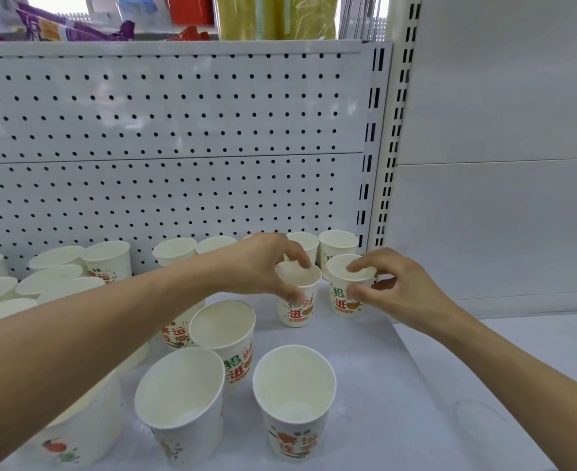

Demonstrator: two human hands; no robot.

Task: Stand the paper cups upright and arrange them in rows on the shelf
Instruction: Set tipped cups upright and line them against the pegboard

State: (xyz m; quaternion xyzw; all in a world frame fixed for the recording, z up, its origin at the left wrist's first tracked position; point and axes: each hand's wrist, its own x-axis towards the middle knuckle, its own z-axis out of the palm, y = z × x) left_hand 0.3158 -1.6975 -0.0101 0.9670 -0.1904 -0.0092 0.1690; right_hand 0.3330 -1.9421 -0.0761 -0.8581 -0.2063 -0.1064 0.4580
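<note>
You work over a white metal shelf deck (375, 379) backed by a white perforated panel (178, 130). The white paper cups (222, 329) with red, green and orange printed characters are spread across the deck. A back row (338, 242) stands along the panel, and a crowded left bunch (54, 278) holds several that look tipped. Three front cups (293, 385) stand open-mouthed near the front edge. Treat every one as very light, thin-walled and easy to dent or crush. A brush from your forearm would likely topple its neighbours, and an empty one should slide readily on the smooth deck. The rolled rim is probably the stiffest part, so take hold there or just under it, lightly, rather than squeezing mid-wall. Your left hand (263, 263) curls its fingers over the rim of one upright printed cup (297, 309), thumb on the front wall, pinching it. Just beside it, your right hand (402, 290) pinches a second upright cup (343, 300), forefinger on the rim and thumb against the wall. Both cups sit just ahead of the back row.
</note>
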